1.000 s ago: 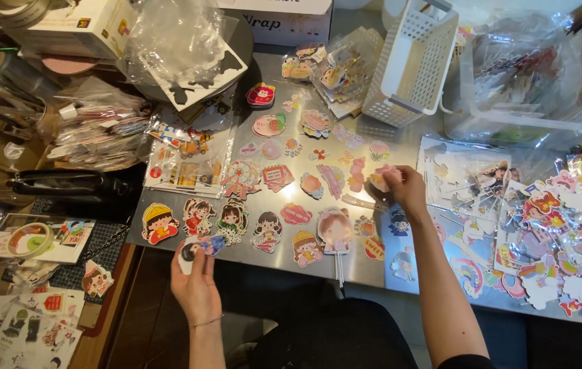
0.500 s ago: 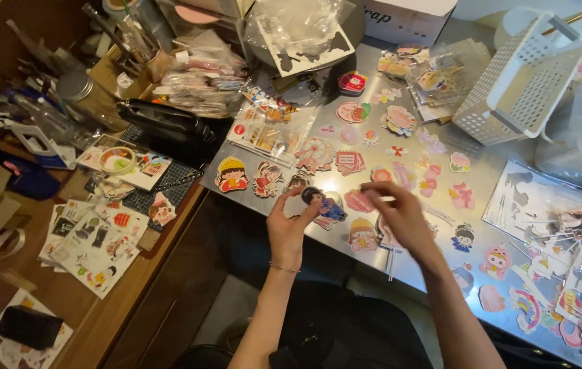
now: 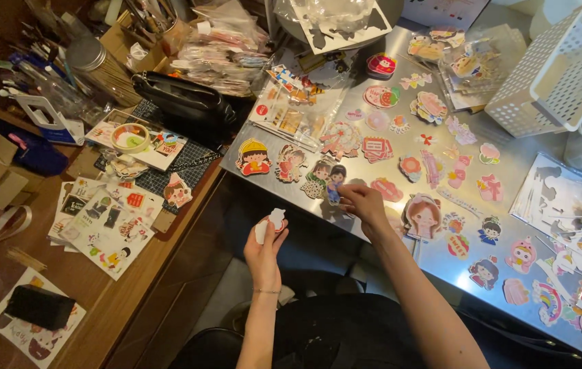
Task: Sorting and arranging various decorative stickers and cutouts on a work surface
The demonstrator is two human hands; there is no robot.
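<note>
Two bare hands work at the near edge of a shiny sheet-metal table [image 3: 441, 270] strewn with flat, glossy die-cut cartoon cutouts. Seen from the head camera, the left hand [image 3: 266, 247] hangs off the table, just in front of its near edge, with fingers closed around a small white crumpled scrap of paper [image 3: 270, 223] that pokes up above the thumb. The right hand [image 3: 365, 205] rests over the near edge, fingertips pinched on the lower rim of a flat cardboard cutout of two dark-haired figures [image 3: 328, 179], which lies on the metal. Just right of that hand lies a larger round-headed girl cutout with brown hair [image 3: 422, 215]; left of the pair lies a cutout figure in red with a yellow hat [image 3: 253, 156]. At the far right corner a white plastic lattice basket [image 3: 554, 75] stands tilted. Left of the table, a brown wooden desk [image 3: 93, 287] carries printed sticker sheets [image 3: 110, 222] and a black matte pouch [image 3: 185, 104].
</note>
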